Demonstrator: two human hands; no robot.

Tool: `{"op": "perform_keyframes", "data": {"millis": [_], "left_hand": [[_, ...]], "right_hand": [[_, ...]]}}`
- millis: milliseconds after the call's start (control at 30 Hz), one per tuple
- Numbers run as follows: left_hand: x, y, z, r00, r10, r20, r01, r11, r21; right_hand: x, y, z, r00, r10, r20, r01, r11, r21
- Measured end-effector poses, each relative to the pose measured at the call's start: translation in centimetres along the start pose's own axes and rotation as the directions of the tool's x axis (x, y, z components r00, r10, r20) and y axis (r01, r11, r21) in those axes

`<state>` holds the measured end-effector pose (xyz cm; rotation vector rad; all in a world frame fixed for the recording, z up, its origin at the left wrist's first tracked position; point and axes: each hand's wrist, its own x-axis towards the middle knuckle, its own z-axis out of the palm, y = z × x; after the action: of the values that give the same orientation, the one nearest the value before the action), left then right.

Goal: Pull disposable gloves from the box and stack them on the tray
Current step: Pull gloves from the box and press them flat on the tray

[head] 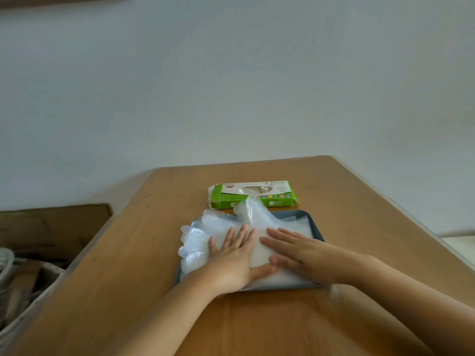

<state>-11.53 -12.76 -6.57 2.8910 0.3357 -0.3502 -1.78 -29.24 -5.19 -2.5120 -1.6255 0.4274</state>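
A green and white glove box (253, 195) lies flat on the wooden table, just behind a grey tray (315, 228). A stack of clear plastic gloves (205, 232) covers the tray and spills over its left rim; one glove stands crumpled at the back, against the box. My left hand (232, 260) presses flat on the stack with fingers straight and spread. Beside it, my right hand (295, 251) lies flat on the stack too, fingers pointing left. The two hands meet near the stack's middle.
The wooden table (144, 278) ends at a white wall behind the box. A cardboard box (51, 227) and assorted clutter sit on the floor to the left. A pale surface shows beyond the table's right edge.
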Motion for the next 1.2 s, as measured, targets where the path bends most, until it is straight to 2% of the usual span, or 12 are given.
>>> {"op": "perform_keyframes", "data": {"millis": [100,267,367,433,500,600,667,800,900,1000,1067,1200], "left_hand": [[-1.1,-2.3,-0.8,0.999,-0.011,0.041,0.009,0.998,0.057],[-3.5,-5.4,-2.8,0.983,-0.147,0.113,0.123,0.973,0.196],[-4.2,-5.7,-4.9,0.974,-0.185,0.134,0.17,0.978,0.121],[-3.7,-5.9,-6.2,0.978,-0.206,-0.02,0.204,0.977,-0.067],[-2.7,-6.3,-7.5,0.948,-0.21,-0.239,0.161,0.965,-0.207],[0.2,-7.2,-8.8,0.926,-0.149,-0.346,0.038,0.95,-0.309],[2.6,-7.9,-9.1,0.95,-0.095,-0.298,-0.021,0.932,-0.363],[5.9,-8.4,-8.5,0.98,-0.026,-0.196,-0.067,0.888,-0.454],[7.6,-8.4,-8.1,0.991,0.026,-0.131,-0.087,0.873,-0.48],[8.9,-8.8,-7.5,0.997,0.015,-0.081,-0.052,0.874,-0.483],[9.5,-9.0,-7.1,0.997,0.005,-0.073,-0.041,0.866,-0.498],[10.2,-9.4,-6.7,0.997,0.01,-0.075,-0.045,0.872,-0.487]], "right_hand": [[0.1,0.9,-0.3,0.993,0.009,0.114,0.007,0.99,-0.139],[0.2,1.5,-1.4,0.976,0.061,0.21,-0.024,0.985,-0.172],[0.3,0.8,-2.7,0.973,0.095,0.211,-0.059,0.984,-0.17],[1.2,0.4,-4.1,0.989,0.092,0.113,-0.083,0.993,-0.081],[2.9,0.4,-5.8,0.993,0.06,-0.097,-0.063,0.998,-0.031],[6.3,1.7,-8.3,0.95,0.074,-0.305,-0.091,0.995,-0.042],[8.5,2.8,-9.1,0.951,0.094,-0.295,-0.099,0.995,-0.001],[11.9,3.9,-8.6,0.985,0.072,-0.155,-0.065,0.997,0.05],[14.1,4.8,-7.8,0.986,0.083,-0.146,-0.076,0.996,0.05],[15.6,5.8,-7.3,0.978,0.085,-0.191,-0.076,0.996,0.056],[16.3,6.1,-7.2,0.973,0.062,-0.222,-0.056,0.998,0.033],[17.5,6.4,-7.0,0.992,0.028,-0.124,-0.041,0.994,-0.104]]}}
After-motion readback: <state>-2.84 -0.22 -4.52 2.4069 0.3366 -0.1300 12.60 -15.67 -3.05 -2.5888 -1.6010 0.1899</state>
